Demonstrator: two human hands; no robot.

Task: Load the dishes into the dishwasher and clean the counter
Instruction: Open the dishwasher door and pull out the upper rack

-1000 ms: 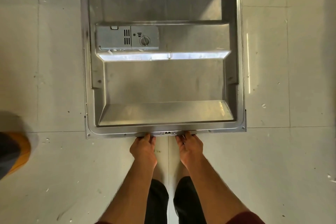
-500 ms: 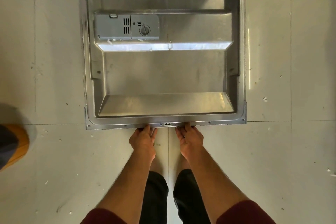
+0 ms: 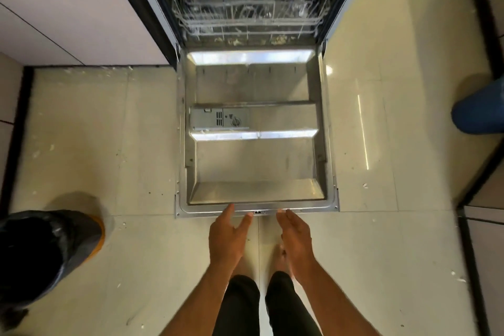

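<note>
Dishwasher door (image 3: 256, 163), lowered flat, long axis running straight ahead of both hands: left hand (image 3: 226, 237) and right hand (image 3: 296, 236) equally near, straight relaxed fingers at its near edge gripping nothing; lower rack (image 3: 249, 18) lies beyond the door's far end.

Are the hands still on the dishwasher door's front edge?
Cannot tell. In the head view the left hand and right hand are open, fingertips right at the dishwasher door edge, but no contact or gap shows plainly.

black-bagged orange bin (image 3: 46, 251) on tiled floor (image 3: 381, 254), left; blue object (image 3: 480, 109) right.
</note>
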